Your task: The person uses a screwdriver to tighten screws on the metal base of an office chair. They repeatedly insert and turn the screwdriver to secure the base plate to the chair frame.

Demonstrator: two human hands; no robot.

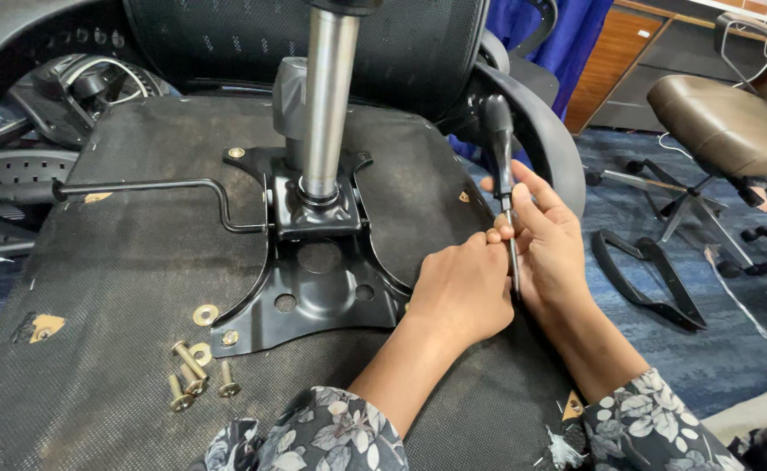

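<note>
An upturned office chair seat point(130, 262) lies before me with its black metal mechanism plate point(313, 292) and a silver gas cylinder point(327, 96) standing up from it. My right hand point(553, 249) grips the shaft of a black-handled screwdriver point(499, 144), held upright at the plate's right corner. My left hand point(462, 292) rests beside it, fingers closed near the screwdriver's tip, hiding that corner. Several brass bolts point(193, 375) and a washer point(205, 314) lie loose on the seat at the lower left.
A black lever rod point(139, 186) runs left from the mechanism. The mesh chair back point(401, 44) stands behind. A brown office chair point(723, 122) and a loose black armrest loop point(654, 279) are on the blue carpet to the right.
</note>
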